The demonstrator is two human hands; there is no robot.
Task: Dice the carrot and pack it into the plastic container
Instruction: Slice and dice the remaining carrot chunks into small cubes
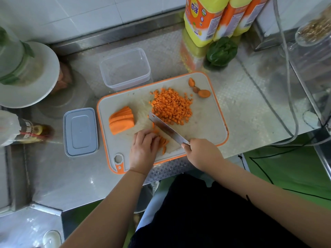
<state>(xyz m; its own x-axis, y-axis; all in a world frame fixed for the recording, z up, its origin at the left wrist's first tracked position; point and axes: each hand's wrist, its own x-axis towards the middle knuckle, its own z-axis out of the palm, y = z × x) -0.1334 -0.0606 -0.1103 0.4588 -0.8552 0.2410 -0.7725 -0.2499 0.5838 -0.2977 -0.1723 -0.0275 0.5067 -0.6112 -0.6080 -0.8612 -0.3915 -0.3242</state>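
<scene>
On the orange-rimmed cutting board (206, 126) lies a pile of diced carrot (171, 106). A stack of carrot slices (121, 119) sits at the board's left. My left hand (144, 149) presses down on carrot sticks (163, 143) near the front edge, fingers curled over them. My right hand (200, 152) grips the handle of a cleaver (166, 128), whose blade lies across the sticks beside my left fingers. Carrot end pieces (198, 88) lie at the back right of the board. The clear plastic container (125, 68) stands empty behind the board.
The container's grey lid (80, 131) lies left of the board. Yellow bottles (215, 18) and a green pepper (222, 51) stand at the back right. A white plate (48, 77) and a wrapped bottle (21, 129) are at the left. A cable (290, 86) runs along the right.
</scene>
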